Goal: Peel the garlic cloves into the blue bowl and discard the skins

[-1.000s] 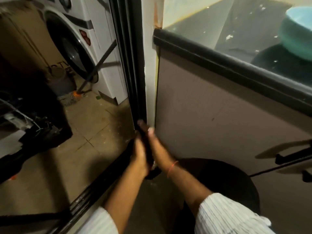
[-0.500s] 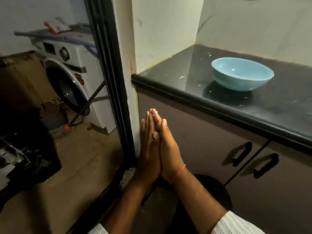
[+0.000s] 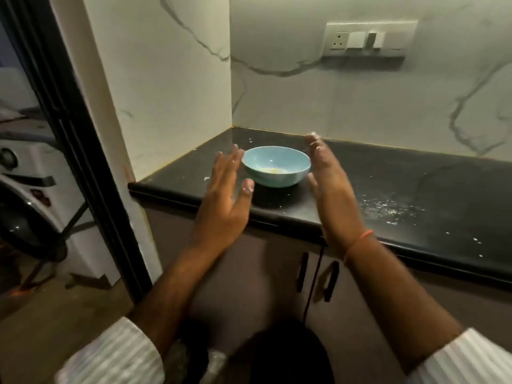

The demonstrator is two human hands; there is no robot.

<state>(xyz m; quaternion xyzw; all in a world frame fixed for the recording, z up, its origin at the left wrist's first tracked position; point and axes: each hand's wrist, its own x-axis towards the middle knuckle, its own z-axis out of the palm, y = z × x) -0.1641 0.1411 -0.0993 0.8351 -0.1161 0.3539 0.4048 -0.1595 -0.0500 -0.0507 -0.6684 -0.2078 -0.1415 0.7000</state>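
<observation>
- The blue bowl (image 3: 276, 166) sat at the centre of the frame on the black countertop (image 3: 415, 189), a few pale peeled cloves (image 3: 273, 170) lying in its bottom.
- The left hand (image 3: 225, 198) hovered just left of the bowl, fingers straight and spread, holding nothing.
- The right hand (image 3: 329, 184) stood edge-on just right of it, fingers extended, empty, an orange thread (image 3: 357, 242) round the wrist.
- White skin flecks (image 3: 388, 207) dotted the counter at right.
- A switch panel (image 3: 365, 40) hung upper right; a washing machine (image 3: 25, 195) stood far left. No writing was legible.
</observation>
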